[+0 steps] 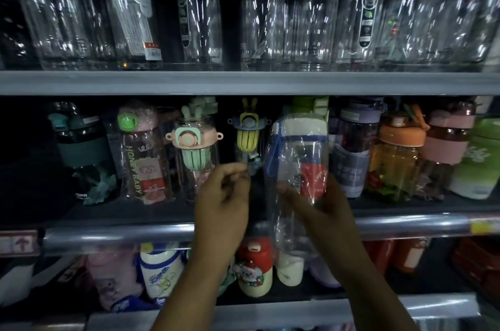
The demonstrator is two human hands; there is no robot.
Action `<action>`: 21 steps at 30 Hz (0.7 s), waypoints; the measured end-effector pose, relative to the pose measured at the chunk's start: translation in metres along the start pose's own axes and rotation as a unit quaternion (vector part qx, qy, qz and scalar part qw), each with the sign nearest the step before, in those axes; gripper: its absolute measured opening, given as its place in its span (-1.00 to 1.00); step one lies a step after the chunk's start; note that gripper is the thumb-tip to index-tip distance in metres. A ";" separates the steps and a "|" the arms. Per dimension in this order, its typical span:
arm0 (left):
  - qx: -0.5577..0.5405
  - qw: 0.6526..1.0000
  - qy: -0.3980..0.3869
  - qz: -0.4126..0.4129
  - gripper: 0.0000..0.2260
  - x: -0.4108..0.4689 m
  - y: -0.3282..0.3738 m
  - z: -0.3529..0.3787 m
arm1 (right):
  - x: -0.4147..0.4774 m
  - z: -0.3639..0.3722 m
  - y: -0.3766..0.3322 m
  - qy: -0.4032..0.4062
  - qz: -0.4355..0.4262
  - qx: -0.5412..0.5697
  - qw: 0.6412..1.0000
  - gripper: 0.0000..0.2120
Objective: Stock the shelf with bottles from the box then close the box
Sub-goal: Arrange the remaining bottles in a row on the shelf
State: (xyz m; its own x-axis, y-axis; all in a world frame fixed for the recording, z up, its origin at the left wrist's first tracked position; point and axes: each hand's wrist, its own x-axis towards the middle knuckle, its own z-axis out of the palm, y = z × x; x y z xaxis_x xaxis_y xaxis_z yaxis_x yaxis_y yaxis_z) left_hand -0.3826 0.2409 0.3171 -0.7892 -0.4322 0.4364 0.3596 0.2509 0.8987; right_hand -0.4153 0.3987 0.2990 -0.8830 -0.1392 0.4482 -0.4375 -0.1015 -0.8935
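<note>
My right hand (322,206) grips a clear bottle (297,157) with a white lid, blue band and strap, wrapped in a clear plastic bag; it is held upright in front of the middle shelf (121,236). To its left my left hand (224,195) has its fingers pinched near the base of a yellow-and-blue bunny-eared bottle (247,133) standing further back on that shelf; what the fingers pinch I cannot tell. The box is out of view.
The middle shelf holds a row of wrapped bottles: a pink-and-mint one (194,146), a "Honey Baby" one (143,157), purple (354,149) and orange (397,157) ones to the right. Tall clear bottles (259,11) fill the top shelf. Small bottles (254,268) stand below.
</note>
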 end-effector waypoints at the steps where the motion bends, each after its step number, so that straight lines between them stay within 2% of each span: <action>1: -0.006 1.000 0.006 0.024 -0.81 -0.014 0.001 -0.003 | 0.001 0.004 0.002 0.013 -0.012 -0.009 1.000 -0.53; 3: 0.028 0.997 -0.022 0.062 -0.80 -0.035 -0.002 -0.005 | 0.001 0.011 0.003 0.017 -0.020 -0.016 1.000 -0.53; 5: 0.070 0.993 -0.077 0.060 -0.73 -0.043 -0.006 -0.002 | 0.002 0.017 0.004 0.002 -0.014 -0.008 1.000 -0.60; 9: 0.079 0.991 -0.109 0.027 -0.41 -0.036 -0.010 -0.002 | 0.000 0.023 0.000 0.004 -0.014 -0.003 1.000 -0.51; 11: 0.069 0.991 -0.114 0.016 -0.30 -0.031 -0.010 -0.003 | -0.002 0.023 -0.005 0.011 -0.041 0.025 0.999 -0.62; 15: 0.046 0.992 -0.119 -0.017 -0.40 -0.012 -0.016 -0.003 | -0.003 0.019 -0.014 -0.017 -0.083 0.045 0.995 -0.77; 19: 0.049 0.988 -0.146 0.002 -0.53 0.008 -0.022 -0.006 | 0.011 0.012 -0.009 -0.038 -0.080 0.004 0.996 -0.66; 21: 0.031 0.988 -0.148 0.005 -0.53 0.016 -0.021 -0.006 | 0.020 0.011 -0.008 -0.038 -0.065 -0.008 0.997 -0.65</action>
State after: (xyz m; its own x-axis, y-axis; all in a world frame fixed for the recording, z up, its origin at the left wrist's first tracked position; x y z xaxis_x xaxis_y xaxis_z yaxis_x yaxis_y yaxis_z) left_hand -0.3998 0.2233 0.3056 -0.9001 -0.1590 0.4056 0.3443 0.3109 0.8859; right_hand -0.4275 0.3862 0.3153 -0.8032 -0.2011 0.5607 -0.5509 -0.1073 -0.8277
